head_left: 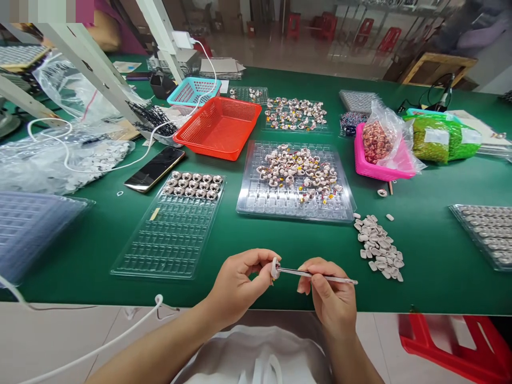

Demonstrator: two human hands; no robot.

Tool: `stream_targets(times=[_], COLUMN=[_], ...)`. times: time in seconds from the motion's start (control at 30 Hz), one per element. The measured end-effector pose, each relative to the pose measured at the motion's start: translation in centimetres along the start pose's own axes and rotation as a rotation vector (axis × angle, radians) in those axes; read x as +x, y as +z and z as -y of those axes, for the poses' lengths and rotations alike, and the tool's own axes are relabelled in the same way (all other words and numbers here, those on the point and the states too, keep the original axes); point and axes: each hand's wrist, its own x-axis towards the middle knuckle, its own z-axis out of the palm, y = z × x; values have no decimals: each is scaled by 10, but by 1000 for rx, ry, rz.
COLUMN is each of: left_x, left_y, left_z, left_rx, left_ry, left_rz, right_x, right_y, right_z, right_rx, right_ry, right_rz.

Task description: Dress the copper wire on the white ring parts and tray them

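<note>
Just above the table's front edge, my left hand [244, 285] pinches a small white earbud housing [274, 268] between thumb and fingertips. A dark reddish part and a bit of yellow show on the housing. My right hand [330, 290] grips slim metal tweezers [296, 271] like a pen, their tip touching the inner side of the housing. Beyond my hands, a clear tray [296, 208] carries a heap of similar white housings [298, 170] with yellow tabs. Small pale grey covers [380, 248] lie loose to the right of my right hand.
Left stands a clear compartment tray [160, 250] with several assembled pieces [192, 185] in its far rows. A phone [155, 169], a red basket [224, 130] and a blue basket [194, 92] sit behind it. A pink basket [384, 169] and filled tray [488, 229] are right.
</note>
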Motion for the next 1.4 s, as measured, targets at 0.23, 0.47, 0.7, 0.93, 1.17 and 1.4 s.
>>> stream_targets(times=[0.23,0.47,0.7,0.93,1.17,1.4], left_x=[0,-1,2,0,-4,-8], left_y=[-1,1,2,6,16,16], left_z=[3,1,-3,-7,-5,2], left_rx=[176,6,-133,-206,-190,-174], left_ry=[186,47,-96,-112,57,89], left_rz=[-57,50,95,41,-41,-65], right_x=[6,8,9,8,9,10], right_y=[11,4,2,4,36,49], right_z=[0,-2,2,18,10,4], right_rx=[116,169,115,-353,-509,-364], right_ry=[133,168,134,-6,-38,16], right_rz=[-112,-75,-141,11,46,-29])
